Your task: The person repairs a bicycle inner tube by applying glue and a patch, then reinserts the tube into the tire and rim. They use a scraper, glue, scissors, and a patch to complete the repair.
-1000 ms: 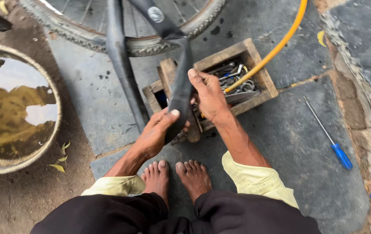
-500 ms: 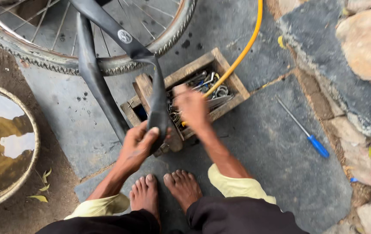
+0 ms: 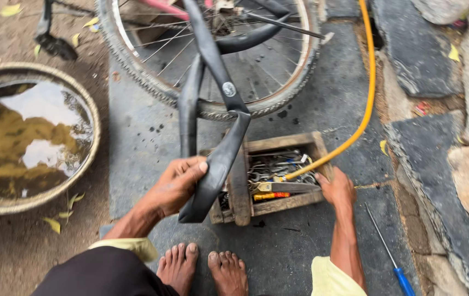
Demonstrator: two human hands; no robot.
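Note:
My left hand [image 3: 177, 183] grips a black bicycle inner tube [image 3: 215, 109] near its lower fold; the tube loops up over the bicycle wheel [image 3: 212, 55] behind it. A round patch shows on the tube. My right hand [image 3: 337, 189] rests at the right end of a wooden toolbox [image 3: 278, 205], fingers on its rim beside the tools inside. The box holds metal tools and an orange-handled one. A yellow hose [image 3: 369, 87] runs from the box up toward the far right. My bare feet [image 3: 207, 268] sit just in front of the box.
A round basin of murky water [image 3: 26, 137] stands at the left on dirt. A blue-handled screwdriver [image 3: 390, 252] lies on the stone slab to the right of my arm. Rough stones [image 3: 464, 109] border the right side. A bicycle pedal [image 3: 53, 44] is at top left.
My right hand let go of the tube and dropped to the right end of the toolbox. My left hand still holds the tube. The view tilted up, showing more of the wheel.

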